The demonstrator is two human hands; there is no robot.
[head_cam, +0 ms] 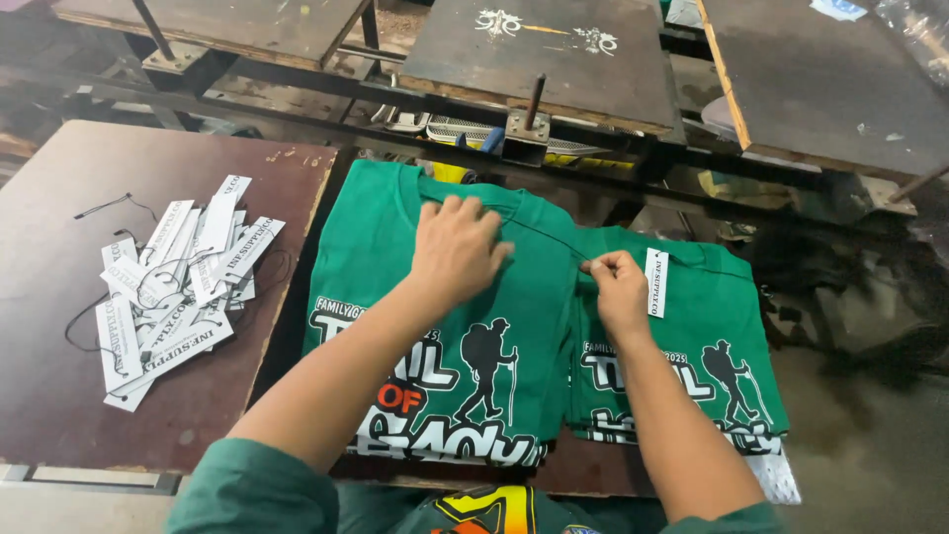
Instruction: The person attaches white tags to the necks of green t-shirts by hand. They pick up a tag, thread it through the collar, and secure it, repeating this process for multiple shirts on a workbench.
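Nearest me, my green sleeves (252,489) frame two stacks of green printed shirts. My left hand (455,252) lies flat, fingers spread, on the left shirt stack (395,257) near its collar. My right hand (618,292) pinches a thin string carrying a white hang tag (656,282) over the right shirt stack (722,297). A pile of white tags (173,287) lies far left on the brown table (49,326).

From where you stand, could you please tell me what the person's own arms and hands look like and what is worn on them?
Both forearms are bare from the elbow down. The left hand and right hand wear no gloves, and no rings, watch or wristbands show. Green short sleeves cover the upper arms at the bottom edge of the picture, in a similar green to the shirts on the table.
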